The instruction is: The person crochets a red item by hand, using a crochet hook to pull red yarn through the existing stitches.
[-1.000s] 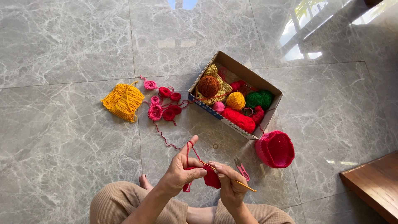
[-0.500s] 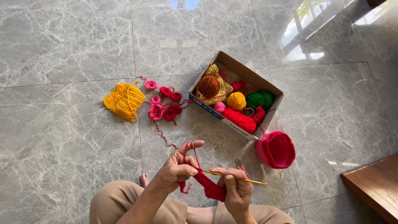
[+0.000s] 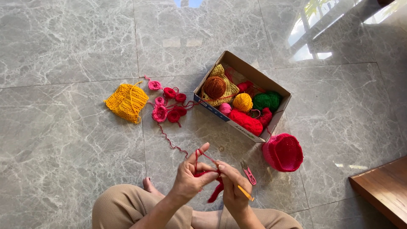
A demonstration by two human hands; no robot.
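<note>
since half a second ago the two hands have drawn closer together and the red crochet piece (image 3: 215,191), which then hung lower between them, now sits bunched up against the palms; the yellow-handled crochet hook (image 3: 245,193) has swung from nearly level to slanting down to the right, which reads as one stitch being worked and the yarn pulled taut. the left hand (image 3: 191,177) pinches the red piece between thumb and fingers, its forefinger raised with the red yarn strand (image 3: 204,154) looped over it; the right hand (image 3: 231,186) is closed around the hook, fingertips pressed near the left hand's. the work is held just above the person's lap, over the grey marble floor (image 3: 63,140). a small pair of pink thread snips (image 3: 248,172) lies on the floor just beside the right hand. farther out stands an open cardboard box (image 3: 248,69), rectangular, brown inside, with a blue and white printed band along its near long side; it holds yarn balls in brown, yellow, green, pink and red. a pink crocheted cap (image 3: 282,152) rests near the box's near corner. left of the box lie several small red and pink crocheted flowers (image 3: 168,106) and a yellow knitted piece (image 3: 126,102). a wooden edge (image 3: 379,191) shows at the lower right.
</note>
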